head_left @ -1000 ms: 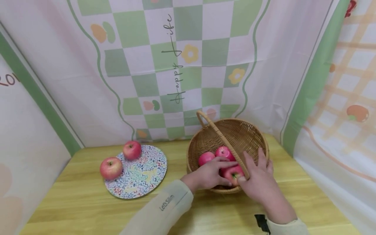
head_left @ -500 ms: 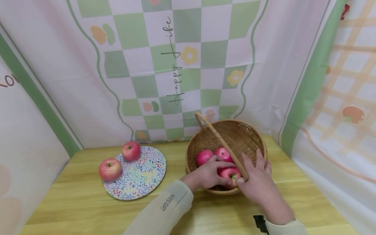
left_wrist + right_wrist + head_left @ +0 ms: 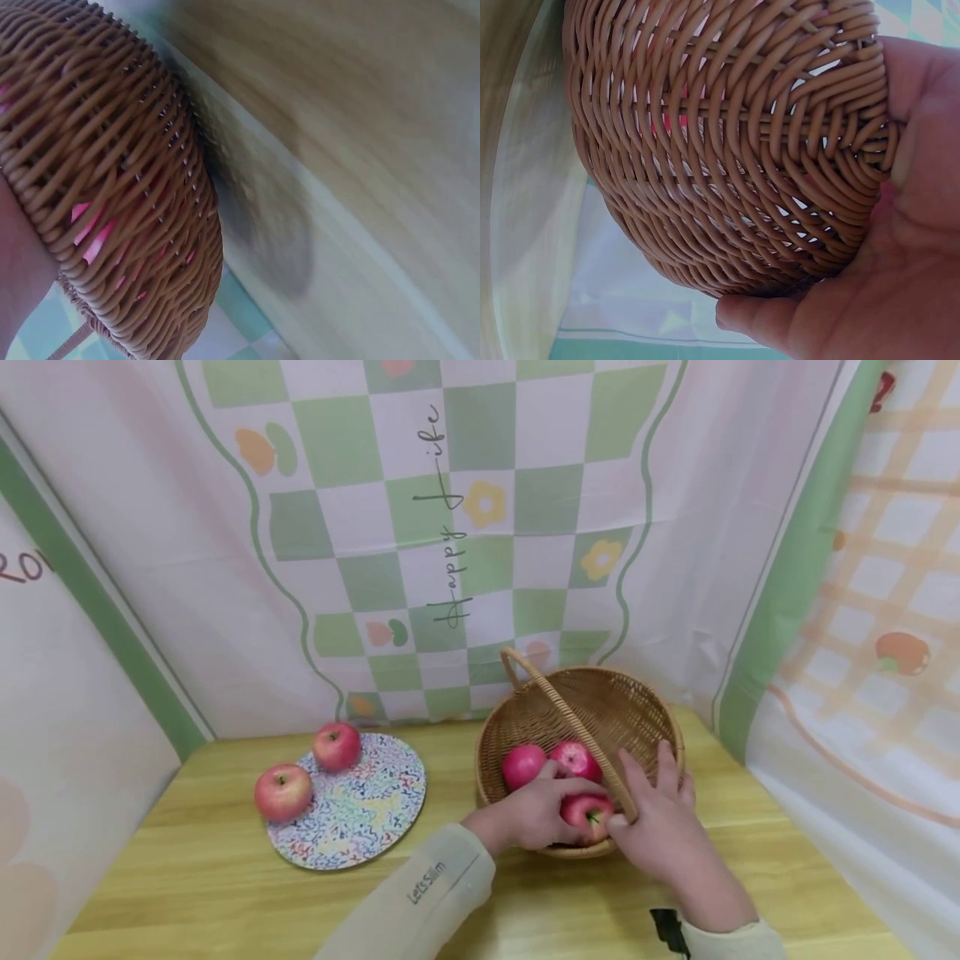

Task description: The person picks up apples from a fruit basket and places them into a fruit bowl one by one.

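My left hand [image 3: 534, 810] reaches over the near rim of a brown wicker basket [image 3: 637, 702] and grips a red apple [image 3: 588, 817] inside it, thumb on the near side and fingers across the far side. Two more pinkish-red fruits lie behind it: a smooth round one [image 3: 523, 766] and a speckled apple [image 3: 576, 760]. My right hand [image 3: 660, 827] holds the basket's right rim, thumb by the foot of the arched handle [image 3: 558, 702], fingers spread. In the right wrist view, the palm lies against the woven rim. The left wrist view shows mostly the basket's outer wall [image 3: 127, 187].
Left of the basket lies a round, multicoloured speckled board [image 3: 360, 810] on the wooden table [image 3: 187, 893]. Two red apples rest at its left side, one at the back [image 3: 336, 746], one on the left edge [image 3: 283, 792]. Patterned cloth [image 3: 480, 543] hangs close behind and on both sides.
My left hand and the gripped apple have shifted slightly left and toward me within the basket. My right hand keeps its place on the rim. The board and its apples stay put.
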`<state>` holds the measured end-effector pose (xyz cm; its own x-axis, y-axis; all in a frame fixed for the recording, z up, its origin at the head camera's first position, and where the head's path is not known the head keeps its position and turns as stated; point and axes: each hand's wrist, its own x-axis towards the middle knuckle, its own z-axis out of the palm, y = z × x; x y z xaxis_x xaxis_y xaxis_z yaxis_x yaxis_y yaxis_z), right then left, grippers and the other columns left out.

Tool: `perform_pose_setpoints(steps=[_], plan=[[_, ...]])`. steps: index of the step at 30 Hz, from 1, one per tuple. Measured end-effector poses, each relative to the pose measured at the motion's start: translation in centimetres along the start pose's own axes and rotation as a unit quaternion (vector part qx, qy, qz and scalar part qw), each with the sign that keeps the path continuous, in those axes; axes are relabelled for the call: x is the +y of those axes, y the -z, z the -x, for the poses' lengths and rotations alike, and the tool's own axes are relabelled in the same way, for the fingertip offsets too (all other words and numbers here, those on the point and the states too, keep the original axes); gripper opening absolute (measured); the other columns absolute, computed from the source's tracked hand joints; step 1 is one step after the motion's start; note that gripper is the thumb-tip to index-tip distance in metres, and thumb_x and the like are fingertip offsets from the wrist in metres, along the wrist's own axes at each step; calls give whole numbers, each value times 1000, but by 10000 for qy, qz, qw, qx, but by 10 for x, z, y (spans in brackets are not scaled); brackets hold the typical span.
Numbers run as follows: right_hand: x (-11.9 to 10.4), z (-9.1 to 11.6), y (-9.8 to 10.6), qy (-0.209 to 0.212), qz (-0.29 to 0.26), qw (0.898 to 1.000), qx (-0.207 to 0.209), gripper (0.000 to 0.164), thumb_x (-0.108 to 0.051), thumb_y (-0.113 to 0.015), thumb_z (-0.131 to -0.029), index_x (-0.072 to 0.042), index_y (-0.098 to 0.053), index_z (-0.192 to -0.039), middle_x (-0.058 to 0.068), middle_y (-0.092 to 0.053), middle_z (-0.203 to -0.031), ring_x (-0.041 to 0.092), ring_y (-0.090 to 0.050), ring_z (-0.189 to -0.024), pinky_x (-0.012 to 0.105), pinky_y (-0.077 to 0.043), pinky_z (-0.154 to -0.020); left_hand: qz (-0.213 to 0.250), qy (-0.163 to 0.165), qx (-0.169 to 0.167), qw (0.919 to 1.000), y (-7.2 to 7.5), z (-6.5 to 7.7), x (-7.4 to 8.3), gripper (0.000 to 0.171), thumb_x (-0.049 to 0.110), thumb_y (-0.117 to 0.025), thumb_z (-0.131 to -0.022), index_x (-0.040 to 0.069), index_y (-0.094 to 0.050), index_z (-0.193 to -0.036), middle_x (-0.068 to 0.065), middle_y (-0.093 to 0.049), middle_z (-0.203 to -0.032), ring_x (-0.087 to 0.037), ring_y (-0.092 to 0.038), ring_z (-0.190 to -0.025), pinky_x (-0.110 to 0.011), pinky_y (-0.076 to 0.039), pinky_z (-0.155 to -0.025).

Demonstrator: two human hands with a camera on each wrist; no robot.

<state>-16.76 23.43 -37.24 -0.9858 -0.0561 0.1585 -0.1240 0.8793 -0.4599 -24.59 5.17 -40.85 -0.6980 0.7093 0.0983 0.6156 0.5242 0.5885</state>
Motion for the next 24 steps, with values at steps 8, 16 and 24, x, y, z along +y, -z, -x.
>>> perform_pose_setpoints(steps=[8,16,24], plan=[[-2,0,1,-78,-30,10000,-51,90,-19,-68,-82,-3,-20,-157,34,21,-155,72,5,-130,83,-26,-85,59,426,239,9988,-2,6,9,56,28,-83,-83,40,-62,-134,-6,-39,-137,-14,-41,-120,-32,-43,-96],[4,-3,2,-157,-125,9998,-94,91,-19,-67,-82,-3,-18,-158,37,14,-155,72,3,-130,84,-25,-85,1448,1096,565,9817,11,13,17,64,37,-87,-77,44,-60,-135,-5,-45,-140,-19,-48,-118,-40,-46,-94],[15,-6,3,-90,-248,9997,-6,88,-23,-68,-84,2,-22,-154,44,7,-150,75,-4,-126,83,-22,-90,2583,1042,828,9569,22,20,17,67,23,-89,-76,34,-63,-136,0,-47,-128,-14,-53,-101,-25,-50,-82]])
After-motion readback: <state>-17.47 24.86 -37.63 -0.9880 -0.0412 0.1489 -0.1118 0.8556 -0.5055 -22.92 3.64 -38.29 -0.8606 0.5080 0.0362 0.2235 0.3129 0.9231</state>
